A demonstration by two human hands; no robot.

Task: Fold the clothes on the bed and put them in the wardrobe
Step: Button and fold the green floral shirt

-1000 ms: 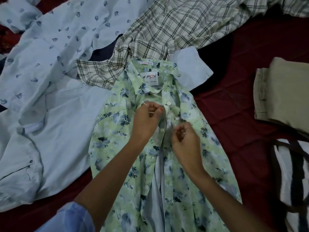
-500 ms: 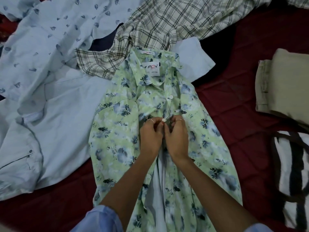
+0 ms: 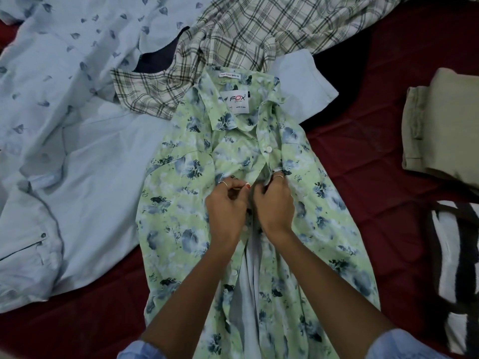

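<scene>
A light green shirt with blue flowers (image 3: 181, 203) lies front up on the dark red bed, collar away from me. My left hand (image 3: 226, 211) pinches the left edge of its front placket, below the top white button. Right beside it, my right hand (image 3: 276, 206) pinches the opposite edge. The two hands meet at the middle of the chest. Below them the shirt front gapes open over its pale lining.
A pale blue garment (image 3: 85, 193) spreads at left, a blue shirt with a leaf print (image 3: 64, 47) behind it, and a checked shirt (image 3: 246, 35) at the top. Folded beige trousers (image 3: 445, 130) and a black-and-white striped piece (image 3: 456, 268) sit at right on the red bedspread (image 3: 375, 125).
My hands came together from slightly apart and moved down the placket; they now hold both edges at the middle of the chest.
</scene>
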